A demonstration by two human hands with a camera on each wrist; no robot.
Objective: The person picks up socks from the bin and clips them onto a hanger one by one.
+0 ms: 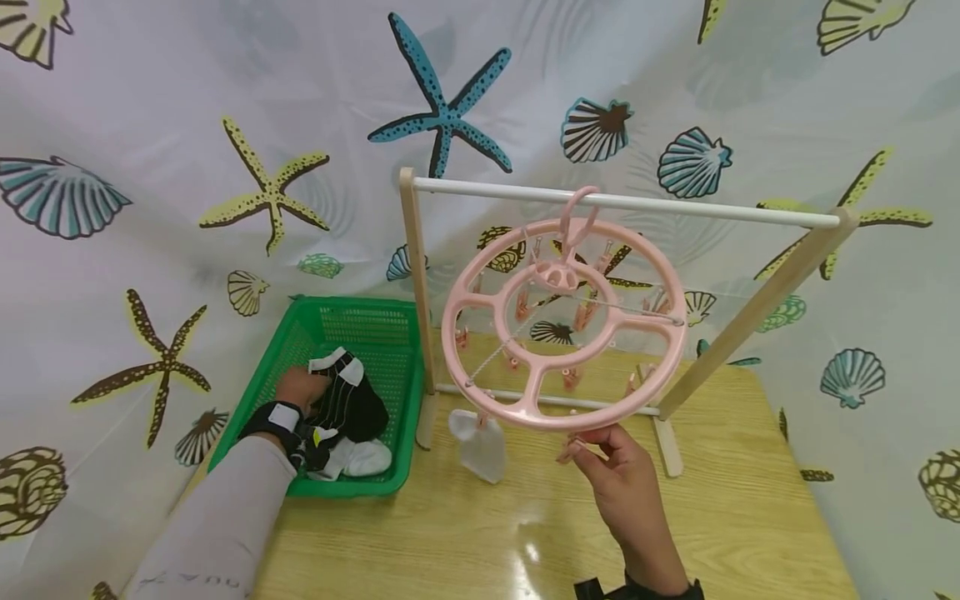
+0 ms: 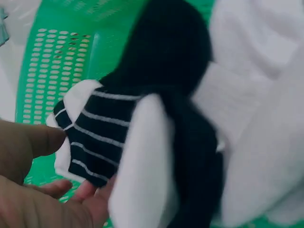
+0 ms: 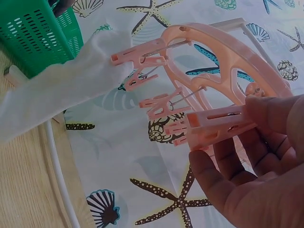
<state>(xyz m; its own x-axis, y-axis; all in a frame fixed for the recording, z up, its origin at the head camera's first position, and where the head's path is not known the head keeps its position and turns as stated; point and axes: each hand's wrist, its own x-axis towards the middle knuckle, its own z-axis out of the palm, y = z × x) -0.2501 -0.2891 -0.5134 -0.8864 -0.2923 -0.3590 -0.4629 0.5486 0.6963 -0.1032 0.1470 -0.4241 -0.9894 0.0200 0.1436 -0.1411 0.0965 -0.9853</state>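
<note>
My left hand is down in the green basket, at the white-edged end of a black sock with thin white stripes. In the left wrist view the thumb lies against the sock's edge, and the fingers curl in below it. My right hand pinches a pink clothespin under the front rim of the round pink hanger. A white sock hangs from another clothespin left of that hand.
The hanger hooks over a white rail on a stand with wooden posts. More clothespins dangle below its ring. Several black and white socks lie in the basket. A patterned sheet stands behind the wooden table.
</note>
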